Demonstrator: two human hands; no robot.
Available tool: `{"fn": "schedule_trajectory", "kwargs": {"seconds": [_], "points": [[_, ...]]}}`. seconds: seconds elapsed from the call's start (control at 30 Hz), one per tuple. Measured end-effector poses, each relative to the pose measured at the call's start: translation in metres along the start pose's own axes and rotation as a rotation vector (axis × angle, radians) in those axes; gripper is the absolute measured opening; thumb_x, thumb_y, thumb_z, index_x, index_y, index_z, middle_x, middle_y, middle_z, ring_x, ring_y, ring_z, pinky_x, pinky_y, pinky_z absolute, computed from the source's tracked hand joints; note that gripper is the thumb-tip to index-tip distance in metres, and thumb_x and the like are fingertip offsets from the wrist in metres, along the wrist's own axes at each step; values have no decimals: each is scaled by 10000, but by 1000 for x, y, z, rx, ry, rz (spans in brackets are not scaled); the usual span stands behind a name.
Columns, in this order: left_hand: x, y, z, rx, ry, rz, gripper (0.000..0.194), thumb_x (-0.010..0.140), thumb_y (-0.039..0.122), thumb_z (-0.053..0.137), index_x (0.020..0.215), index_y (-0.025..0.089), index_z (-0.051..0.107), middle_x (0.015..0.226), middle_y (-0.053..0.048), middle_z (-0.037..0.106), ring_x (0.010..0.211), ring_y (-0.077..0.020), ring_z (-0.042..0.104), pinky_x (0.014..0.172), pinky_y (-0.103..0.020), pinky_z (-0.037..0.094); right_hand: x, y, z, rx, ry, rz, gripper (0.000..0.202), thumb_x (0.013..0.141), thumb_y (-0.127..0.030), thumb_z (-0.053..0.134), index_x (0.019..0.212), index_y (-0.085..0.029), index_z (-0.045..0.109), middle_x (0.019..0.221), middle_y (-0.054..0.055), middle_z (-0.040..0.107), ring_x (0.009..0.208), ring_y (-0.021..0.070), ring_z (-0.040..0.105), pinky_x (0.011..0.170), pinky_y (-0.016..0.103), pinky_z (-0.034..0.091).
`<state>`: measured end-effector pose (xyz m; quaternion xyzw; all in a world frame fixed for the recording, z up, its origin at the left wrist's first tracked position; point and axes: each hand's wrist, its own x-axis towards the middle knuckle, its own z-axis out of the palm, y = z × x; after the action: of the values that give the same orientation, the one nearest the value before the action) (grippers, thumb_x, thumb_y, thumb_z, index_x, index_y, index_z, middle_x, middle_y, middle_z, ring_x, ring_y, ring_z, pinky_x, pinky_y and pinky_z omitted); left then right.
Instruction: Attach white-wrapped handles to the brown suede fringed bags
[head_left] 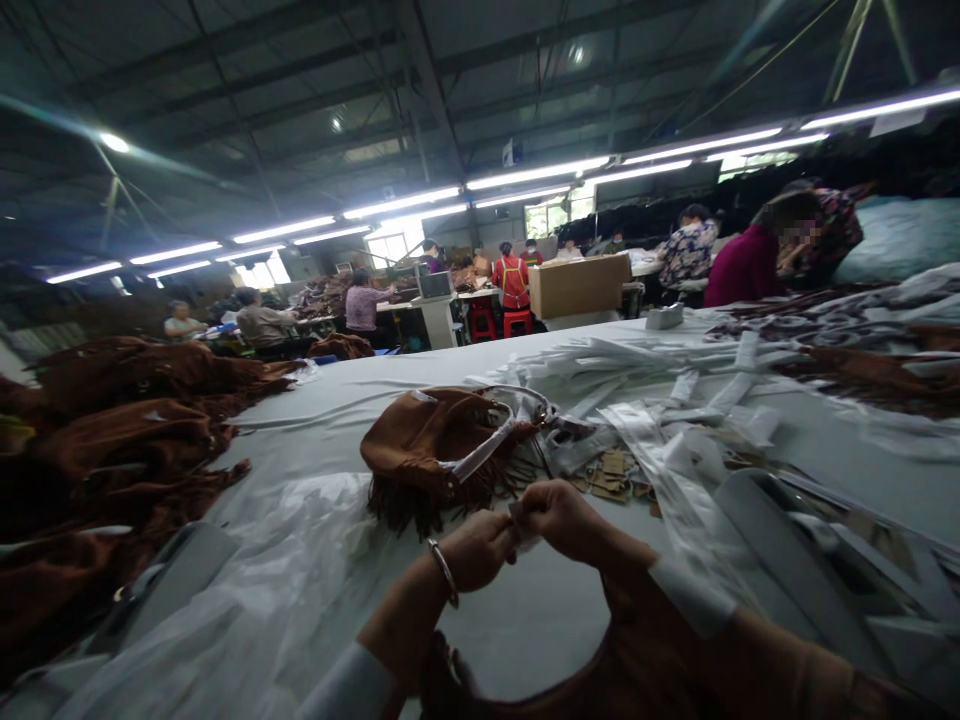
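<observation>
A brown fringed handbag lies on the pale table just beyond my hands, its handle wrapped in white. My left hand, with a bangle at the wrist, is closed in a pinch on a small whitish piece. Against it, my right hand is also closed, its fingers gripping the same piece. Whether that piece is paper or plastic I cannot tell. Small tan tags are scattered to the right of the bag. Brown material lies below my forearms, close to my body.
Brown fringed bags are heaped at the left. Clear plastic covers the table's left front. White strips spread over the back right, and a grey tray-like object stands at the right. Several people work at tables behind a cardboard box.
</observation>
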<state>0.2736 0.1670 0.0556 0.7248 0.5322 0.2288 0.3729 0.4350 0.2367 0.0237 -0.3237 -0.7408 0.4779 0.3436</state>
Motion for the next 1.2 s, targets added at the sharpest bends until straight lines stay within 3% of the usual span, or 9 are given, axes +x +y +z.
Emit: {"fn": "schedule_trajectory", "kwargs": {"seconds": [0.13, 0.37, 0.53, 0.8, 0.9, 0.97, 1.03, 1.13, 1.2], "points": [[-5, 5, -1, 107, 41, -32, 177, 817, 218, 441, 709, 155, 565, 664, 2, 558, 636, -122, 489, 597, -243, 341, 0, 8, 5, 73, 36, 62, 104, 654, -208, 641, 630, -128, 703, 570, 1, 619, 529, 118, 518, 489, 207, 388], [-6, -9, 9, 71, 119, -114, 378, 883, 448, 448, 660, 154, 532, 608, 22, 469, 583, -112, 402, 535, -248, 290, -6, 1, 9, 153, 47, 105, 176, 661, -297, 681, 660, -130, 736, 599, 46, 682, 559, 171, 604, 505, 242, 451], [-6, -9, 16, -8, 173, -35, 325, 884, 375, 474, 709, 128, 594, 642, 20, 474, 609, -108, 395, 551, -239, 302, -4, -1, 2, 276, -78, 161, 306, 678, -420, 742, 704, -115, 741, 631, 58, 693, 547, 151, 590, 531, 253, 461], [-12, -11, 20, 185, 225, 37, 212, 847, 289, 571, 773, 137, 698, 718, -36, 610, 697, -161, 517, 667, -259, 405, 10, 10, -7, 207, -147, 242, 264, 536, -199, 730, 783, -136, 661, 637, -19, 630, 561, 103, 533, 498, 199, 404], [-12, -13, 20, 185, 197, 34, 209, 845, 306, 576, 824, 147, 711, 767, -45, 640, 741, -178, 544, 694, -262, 419, 12, 8, -9, 187, -295, 305, 196, 586, -237, 718, 741, -126, 671, 595, -11, 613, 517, 98, 507, 481, 207, 382], [-11, -15, 18, 148, 148, 15, 245, 862, 333, 551, 855, 144, 706, 753, -31, 632, 717, -168, 532, 671, -255, 409, 10, 5, -8, 143, -311, 301, 142, 630, -257, 699, 671, -127, 657, 550, -14, 571, 481, 93, 466, 463, 218, 352], [-10, -17, 16, 101, 79, -29, 282, 876, 362, 515, 833, 141, 686, 700, -9, 596, 664, -147, 498, 623, -245, 386, 6, 1, -5, 34, -224, 170, 118, 674, -238, 673, 624, -137, 638, 576, -8, 554, 500, 98, 459, 476, 230, 341], [-7, -19, 11, 29, 2, -87, 265, 853, 355, 509, 748, 147, 635, 636, 19, 532, 615, -122, 453, 581, -234, 349, -4, -1, -2, -186, -66, -258, 165, 776, -170, 618, 613, -151, 628, 687, 16, 552, 632, 128, 508, 571, 258, 378], [-5, -19, 10, -29, -15, -109, 278, 832, 372, 522, 693, 147, 609, 619, 23, 519, 602, -115, 448, 582, -234, 349, -11, 1, -4, -293, -51, -536, 215, 871, -153, 563, 674, -161, 649, 739, 34, 562, 726, 154, 525, 672, 294, 411]]}}
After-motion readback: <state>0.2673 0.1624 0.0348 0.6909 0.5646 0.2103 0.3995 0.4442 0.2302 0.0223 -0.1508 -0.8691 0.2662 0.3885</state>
